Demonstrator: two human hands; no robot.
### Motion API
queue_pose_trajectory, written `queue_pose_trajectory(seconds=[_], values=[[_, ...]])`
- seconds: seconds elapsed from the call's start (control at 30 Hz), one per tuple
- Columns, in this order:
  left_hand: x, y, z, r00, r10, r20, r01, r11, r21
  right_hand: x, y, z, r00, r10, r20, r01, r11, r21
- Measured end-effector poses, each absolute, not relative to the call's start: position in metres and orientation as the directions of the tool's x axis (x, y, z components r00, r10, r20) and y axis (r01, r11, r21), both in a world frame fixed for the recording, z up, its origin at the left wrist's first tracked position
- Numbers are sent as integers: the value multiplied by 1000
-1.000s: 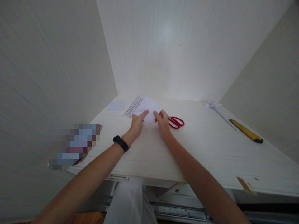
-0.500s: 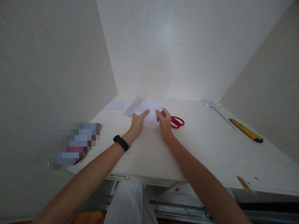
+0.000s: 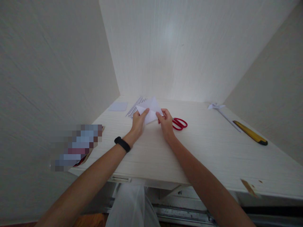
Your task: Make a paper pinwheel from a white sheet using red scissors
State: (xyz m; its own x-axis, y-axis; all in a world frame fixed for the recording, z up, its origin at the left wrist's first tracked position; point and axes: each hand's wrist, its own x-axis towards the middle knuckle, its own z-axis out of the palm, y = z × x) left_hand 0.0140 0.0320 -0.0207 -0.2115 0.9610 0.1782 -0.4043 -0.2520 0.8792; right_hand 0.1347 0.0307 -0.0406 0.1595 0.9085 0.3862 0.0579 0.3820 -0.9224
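Observation:
Both hands hold a creased square of white paper [image 3: 151, 106] above the desk, one corner pointing toward the back wall. My left hand [image 3: 139, 121] is closed on its left side, thumb on top and fingers underneath. On the right edge my right hand [image 3: 165, 121] pinches the sheet between thumb and fingers. Red-handled scissors [image 3: 180, 124] lie just right of my right hand, their blades mostly hidden behind it. Several thin rolled paper sticks [image 3: 133, 107] lie behind and left of the sheet, partly covered by it.
Flat paper sheets [image 3: 118, 106] lie at the back left of the white desk [image 3: 151, 151]. A paper pinwheel on a stick [image 3: 224, 115] and a yellow-and-black cutter [image 3: 250, 132] are at the right. A blurred-out object [image 3: 80, 146] sits at the left edge. Walls enclose three sides.
The paper has turned slightly clockwise and tilted, its far corner shifting right. Both hands keep hold of it, with small shifts of the thumbs.

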Motion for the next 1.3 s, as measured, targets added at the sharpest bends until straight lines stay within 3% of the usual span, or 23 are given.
queue_pose_trajectory(seconds=[0.63, 1.3], values=[[8, 30, -24, -112, 984, 141, -374, -173, 911, 128, 19, -38, 126, 914, 385, 381, 314, -870], [-6, 35, -23, -156, 984, 88, -139, -110, 984, 144, 23, -23, -46, 965, 260, 589, 236, -773]])
